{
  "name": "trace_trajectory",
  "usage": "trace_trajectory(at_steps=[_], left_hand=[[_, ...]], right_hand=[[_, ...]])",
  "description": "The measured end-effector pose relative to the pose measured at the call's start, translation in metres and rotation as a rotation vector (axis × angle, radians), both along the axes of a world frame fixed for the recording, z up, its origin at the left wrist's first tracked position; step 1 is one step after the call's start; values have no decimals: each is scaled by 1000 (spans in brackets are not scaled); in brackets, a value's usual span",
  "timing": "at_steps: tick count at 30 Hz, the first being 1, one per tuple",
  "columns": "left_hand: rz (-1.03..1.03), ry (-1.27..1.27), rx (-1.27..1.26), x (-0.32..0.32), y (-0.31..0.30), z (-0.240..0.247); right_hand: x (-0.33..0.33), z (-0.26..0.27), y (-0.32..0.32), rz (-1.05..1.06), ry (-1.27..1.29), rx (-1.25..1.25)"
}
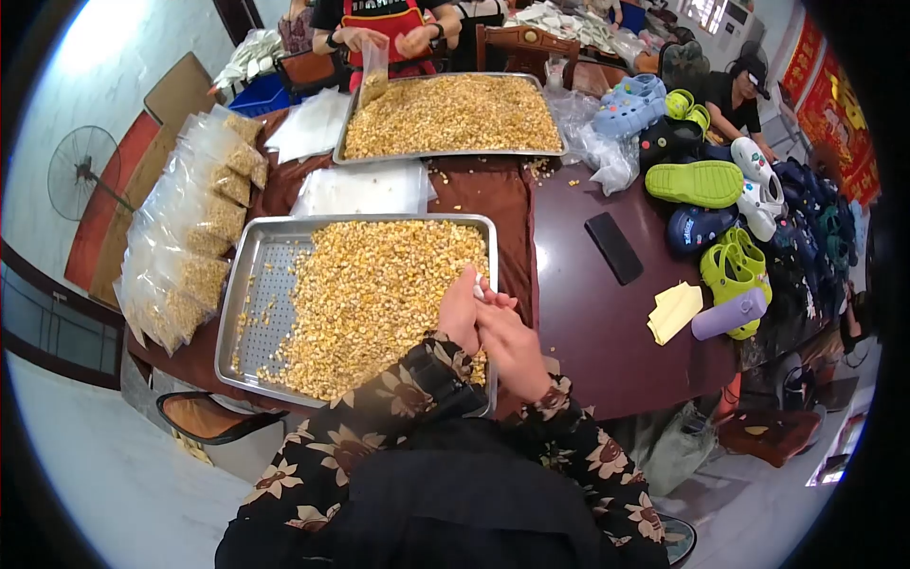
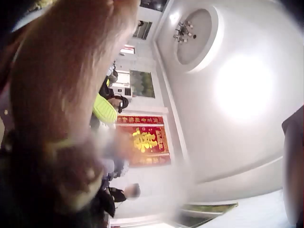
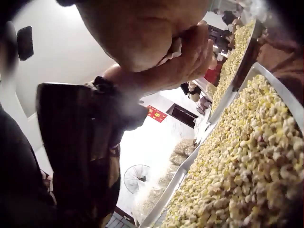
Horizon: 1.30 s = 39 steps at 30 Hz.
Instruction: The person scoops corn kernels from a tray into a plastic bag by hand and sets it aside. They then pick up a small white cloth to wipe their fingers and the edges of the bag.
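Observation:
Above the right edge of the near metal tray [image 1: 248, 284] full of yellow corn kernels [image 1: 355, 284], my two hands press together. My left hand [image 1: 459, 315] stands nearly upright, palm towards the other; my right hand [image 1: 515, 351] lays extended fingers against it. A small white piece [image 1: 481, 286], perhaps tissue, shows between them. In the right wrist view the white piece [image 3: 173, 52] lies between the right palm [image 3: 137, 35] and the left hand [image 3: 183, 66], whose fingers extend beyond it. The left wrist view shows mostly a forearm [image 2: 66, 61]; the fingers are hidden there.
Filled clear bags [image 1: 190, 237] line the left side. Behind are clear sheets [image 1: 365, 190], another corn tray [image 1: 455, 114] and a person holding a bag [image 1: 375, 76]. To the right lie a phone [image 1: 613, 248], yellow cloth [image 1: 675, 313], purple cylinder [image 1: 728, 314] and clogs [image 1: 694, 183].

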<state>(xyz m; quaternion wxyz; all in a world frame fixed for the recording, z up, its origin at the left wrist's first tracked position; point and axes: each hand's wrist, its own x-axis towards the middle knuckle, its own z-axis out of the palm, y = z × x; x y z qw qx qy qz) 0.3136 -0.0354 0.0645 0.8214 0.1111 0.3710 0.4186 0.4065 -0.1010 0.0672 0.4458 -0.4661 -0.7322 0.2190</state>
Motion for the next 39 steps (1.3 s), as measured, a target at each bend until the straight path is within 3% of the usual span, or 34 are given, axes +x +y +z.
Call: trace_trajectory(at_steps=[2, 3, 4, 6, 9, 12, 14, 16, 18, 20, 24, 26, 27, 28, 30, 31, 34, 39], left_hand=[[2, -79, 5, -2, 7, -8], [-91, -126, 25, -4, 12, -11], [-187, -172, 46, -5, 15, -14], [-193, -261, -39, -6, 10, -6], [-253, -457, 16, -10, 10, -13], [-154, -243, -16, -1, -3, 16], [-146, -249, -16, -1, -3, 18], [-327, -388, 87, -7, 0, 9], [-294, -315, 101, -7, -2, 9], [-417, -377, 211, -12, -2, 6], [-369, -434, 260, -10, -11, 22], [-177, 50, 296, 1, -19, 31], [-127, 81, 283, 5, -22, 35], [-129, 82, 286, 6, -22, 33], [-81, 152, 423, 8, -23, 25], [-57, 126, 465, 9, -23, 21], [-42, 101, 449, 9, -19, 11], [6, 178, 498, 1, -20, 19]], right_hand=[[8, 5, -5, 132, 922, -541], [17, 6, -2, 252, 1124, -590], [19, 6, -2, 248, 1125, -593], [23, 8, -4, 330, 1673, -710], [28, 4, -3, 364, 1849, -738], [27, -2, -4, 390, 2023, -778], [22, -2, -2, 420, 2066, -771], [16, 6, 2, 498, 2103, -759], [15, 11, 5, 395, 2160, -811], [15, 1, 7, 665, 2063, -726], [10, 4, 9, 710, 1997, -725], [3, 16, 6, 82, 1682, -806], [7, 7, 5, 180, 1501, -674], [5, 7, 3, 181, 1502, -669], [-2, 7, 3, -58, 929, -416], [-3, 8, 3, -60, 930, -412], [-3, 6, 7, -225, 249, 24], [6, 10, 9, -317, -53, 190]])
